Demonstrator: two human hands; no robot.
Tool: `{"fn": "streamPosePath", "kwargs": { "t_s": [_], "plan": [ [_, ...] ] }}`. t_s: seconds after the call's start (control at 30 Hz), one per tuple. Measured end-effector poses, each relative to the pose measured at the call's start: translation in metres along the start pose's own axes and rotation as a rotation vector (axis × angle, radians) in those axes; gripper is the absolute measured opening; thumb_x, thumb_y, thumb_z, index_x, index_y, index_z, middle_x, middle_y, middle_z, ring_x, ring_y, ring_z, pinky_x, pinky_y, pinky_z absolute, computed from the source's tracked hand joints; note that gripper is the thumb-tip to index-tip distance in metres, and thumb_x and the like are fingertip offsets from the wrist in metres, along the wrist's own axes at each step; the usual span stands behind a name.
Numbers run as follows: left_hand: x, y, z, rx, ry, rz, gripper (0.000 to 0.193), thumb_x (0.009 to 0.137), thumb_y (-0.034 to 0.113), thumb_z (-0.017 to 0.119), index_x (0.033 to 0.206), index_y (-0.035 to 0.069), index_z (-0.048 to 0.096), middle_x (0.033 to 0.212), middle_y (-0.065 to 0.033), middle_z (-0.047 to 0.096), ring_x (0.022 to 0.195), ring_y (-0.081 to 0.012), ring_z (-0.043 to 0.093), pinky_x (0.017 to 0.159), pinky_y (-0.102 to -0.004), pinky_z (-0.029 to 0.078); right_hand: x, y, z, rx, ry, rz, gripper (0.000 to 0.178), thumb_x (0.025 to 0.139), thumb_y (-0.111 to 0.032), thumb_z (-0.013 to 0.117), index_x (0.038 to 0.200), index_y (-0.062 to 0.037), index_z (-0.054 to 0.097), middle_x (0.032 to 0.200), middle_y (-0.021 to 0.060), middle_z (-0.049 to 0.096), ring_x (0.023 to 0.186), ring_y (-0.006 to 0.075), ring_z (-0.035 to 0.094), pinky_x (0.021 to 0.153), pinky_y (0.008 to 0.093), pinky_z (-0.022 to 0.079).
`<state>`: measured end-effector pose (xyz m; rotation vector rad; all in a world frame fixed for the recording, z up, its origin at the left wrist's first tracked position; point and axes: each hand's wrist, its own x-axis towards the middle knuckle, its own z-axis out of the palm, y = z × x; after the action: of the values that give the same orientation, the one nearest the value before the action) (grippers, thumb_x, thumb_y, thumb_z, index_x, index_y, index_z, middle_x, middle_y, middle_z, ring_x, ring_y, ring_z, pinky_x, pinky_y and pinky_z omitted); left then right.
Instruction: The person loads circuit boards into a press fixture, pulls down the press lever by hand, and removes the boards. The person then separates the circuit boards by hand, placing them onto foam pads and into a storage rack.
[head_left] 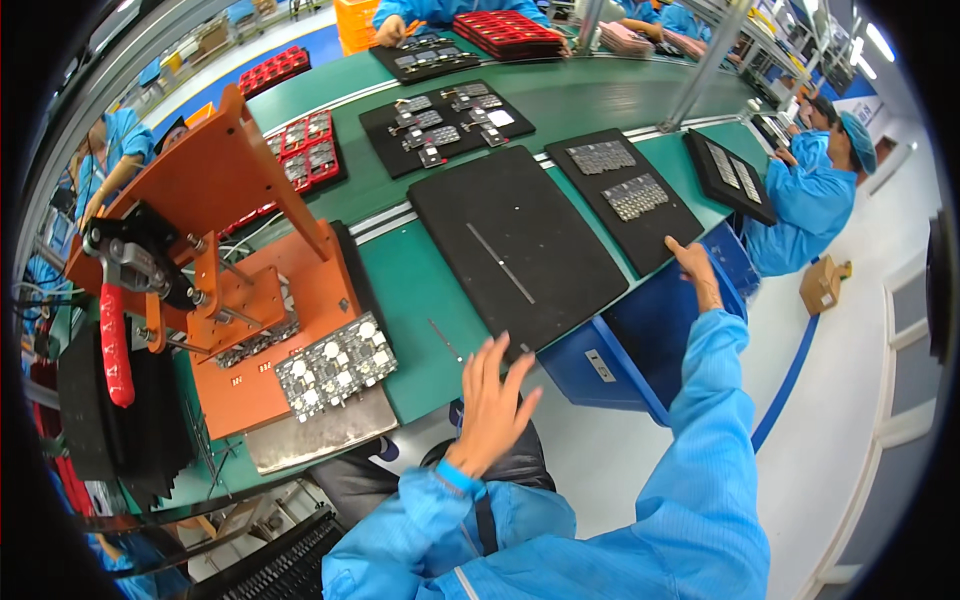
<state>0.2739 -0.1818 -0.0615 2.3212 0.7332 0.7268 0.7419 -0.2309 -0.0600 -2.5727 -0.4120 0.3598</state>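
Observation:
My left hand (492, 405) is raised over the bench's near edge, fingers spread and nothing in them. Just beyond its fingertips lies a large black foam mat (470, 215) with a thin grey strip (500, 262) on it. My right hand (692, 268) is stretched forward and grips the near corner of a narrower black foam board (610, 170), its thumb side on the edge. Two panels of small circuit boards (637, 197) rest on that board. Left of my left hand, a populated circuit board panel (337, 366) lies at the front of an orange press fixture (290, 270).
The fixture has a red-handled toggle clamp (115, 345). A blue bin (600, 368) stands below the bench edge, under my right arm. Across the bench are a black mat with modules (445, 125) and red trays (508, 35). Co-workers (815, 190) sit around the line.

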Motion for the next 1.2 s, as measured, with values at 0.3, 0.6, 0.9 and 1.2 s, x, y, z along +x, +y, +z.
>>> {"fn": "streamPosePath", "kwargs": {
  "t_s": [0.3,0.6,0.9,1.2],
  "plan": [
    [-0.143,-0.030,-0.083,-0.354,-0.087,-0.438,0.023,0.089,0.017,0.061,0.106,0.002,0.061,0.106,-0.0146,0.062,0.095,-0.0321,0.060,0.079,-0.0362,0.050,-0.337,-0.225,0.060,0.204,0.200,-1.791,0.027,0.072,-0.008,0.063,0.099,-0.0112,0.065,0.100,0.0142,0.059,0.092,0.0325,0.058,0.075,0.0460,0.046],
    [-0.194,-0.035,-0.117,-0.237,0.349,-0.475,0.023,0.087,0.017,0.063,0.106,0.003,0.063,0.101,-0.0151,0.064,0.090,-0.0302,0.063,0.076,-0.0342,0.050,-0.473,-0.446,0.116,0.558,1.004,-2.576,0.053,0.077,-0.022,0.070,0.123,-0.0385,0.050,0.125,0.0010,0.048,0.120,0.0215,0.048,0.106,0.0442,0.031],
    [-0.193,-0.052,-0.177,-0.373,0.469,-0.600,0.018,0.090,0.013,0.060,0.101,0.000,0.063,0.088,-0.0054,0.065,0.082,-0.0113,0.060,0.074,-0.0263,0.048,-0.447,-0.568,0.060,0.474,-0.591,-1.585,0.025,0.093,-0.024,0.044,0.103,-0.0061,0.059,0.087,0.0208,0.064,0.074,0.0345,0.062,0.068,0.0430,0.048],
    [-0.106,-0.176,-0.301,-0.555,0.638,-0.704,0.027,0.096,0.021,0.047,0.116,0.003,0.049,0.064,-0.0058,0.058,0.043,-0.0088,0.046,0.038,-0.0218,0.034,-0.392,-0.324,0.128,0.446,-0.198,-1.970,0.022,0.083,-0.018,0.063,0.098,-0.0019,0.060,0.094,0.0136,0.058,0.091,0.0322,0.057,0.078,0.0401,0.046]
  ]
}}
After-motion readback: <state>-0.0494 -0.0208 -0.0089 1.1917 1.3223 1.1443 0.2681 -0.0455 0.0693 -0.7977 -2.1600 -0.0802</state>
